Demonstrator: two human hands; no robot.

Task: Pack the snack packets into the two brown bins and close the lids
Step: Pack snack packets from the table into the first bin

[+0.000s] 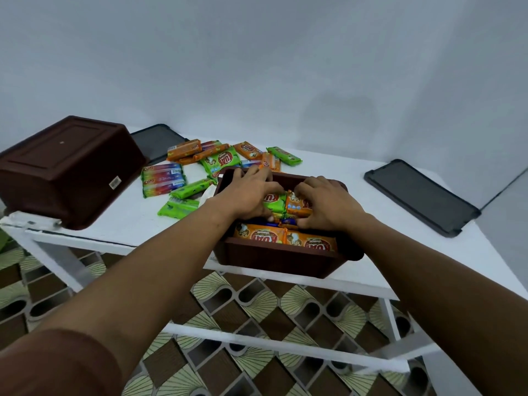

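Gripping green packet (275, 203), left hand (248, 192); right hand (327, 202) gripping orange packet (297, 206) inside packet-filled brown bin (280, 261).

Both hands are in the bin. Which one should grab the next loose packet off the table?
Left. The loose packets lie left of and behind the open bin, nearest the left hand; the right hand would have to cross over.

White table (328, 164). Upturned bin (65, 170) sits base up at the left edge. Left lid (155, 141) lies flat just behind it, by the wall. Open bin (274, 261) is in front of me at the near edge. Loose packets (217, 161) are scattered between the bins and beyond: green, orange, striped. Right lid (420, 195) lies flat, well apart.
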